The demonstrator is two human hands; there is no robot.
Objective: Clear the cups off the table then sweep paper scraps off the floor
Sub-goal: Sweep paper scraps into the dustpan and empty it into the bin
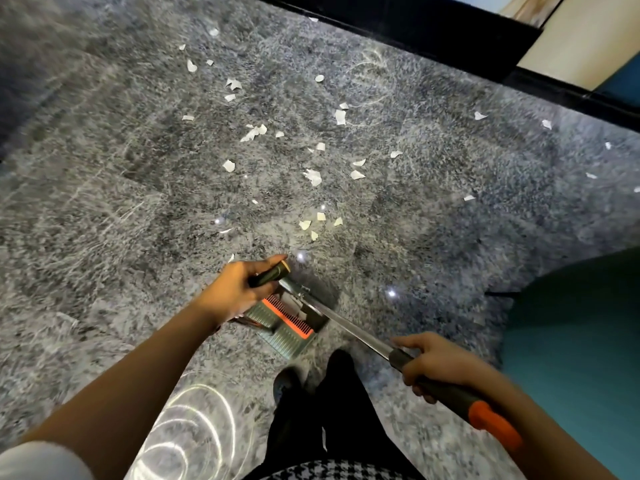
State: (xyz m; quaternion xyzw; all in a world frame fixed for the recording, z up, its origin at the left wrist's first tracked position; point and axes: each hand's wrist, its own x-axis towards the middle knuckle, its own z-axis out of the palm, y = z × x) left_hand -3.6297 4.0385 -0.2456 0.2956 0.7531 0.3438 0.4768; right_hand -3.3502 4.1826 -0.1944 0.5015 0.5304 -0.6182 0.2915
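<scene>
- A person stands on a speckled grey floor (104,202), looking down; the left hand (235,289) has its fingers wrapped round a short dark handle (272,273) with a tan end cap.
- The right hand (436,365) has its fingers curled round the dark grip of a pole (353,329). The pole's metal shaft slants from this hand up toward the left hand, and its orange end (491,420) sticks out behind the right hand.
- A dustpan (287,337) with an orange comb (287,317) sits on the floor directly under the left hand, between the two hands, and the pole's far end meets it.
- White paper scraps (313,176) lie scattered over the floor beyond the left hand. One small cluster is just ahead of it, one scrap is just beside its knuckles, and others are spread well off to the right.
- No cups or tabletop are in view.
- Dark shoes (285,382) and black trousers stand just behind the dustpan, below both hands.
- A blurred teal shape (571,341) crowds in to the right of the right hand.
- A black strip (398,22) borders the floor far ahead of the scraps.
</scene>
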